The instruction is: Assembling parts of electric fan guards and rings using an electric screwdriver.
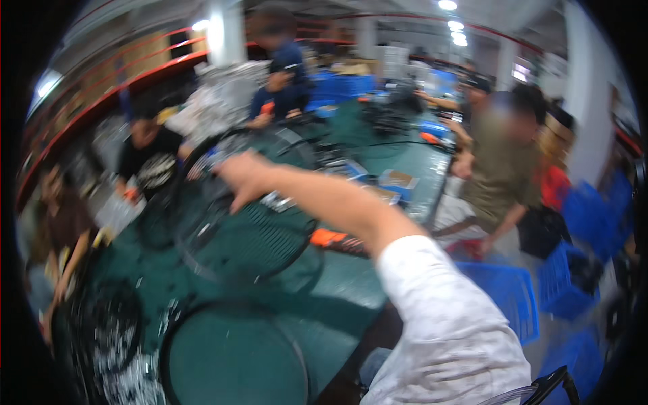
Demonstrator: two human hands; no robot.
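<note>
My right hand [246,177] reaches out over the table on a bare forearm below a white sleeve. Its thumb stands apart from the fingers, and the fingertips are blurred. Under the hand is a round black-rimmed frame with fine ribs [273,236], like a fan guard. Small clear plastic pieces [275,201] lie beside the wrist. An orange and black hand tool [337,240] rests below the forearm. Nearer to me a large black ring [297,351] lies flat on the green tabletop [233,358]. My left hand is out of the picture.
People [499,158] work along both sides of the table. Black coiled parts [111,317] and shiny bits [131,378] lie at the near left. Small boxes [398,182] and a dark heap [391,115] stand farther back. Blue crates [503,297] fill the floor at right.
</note>
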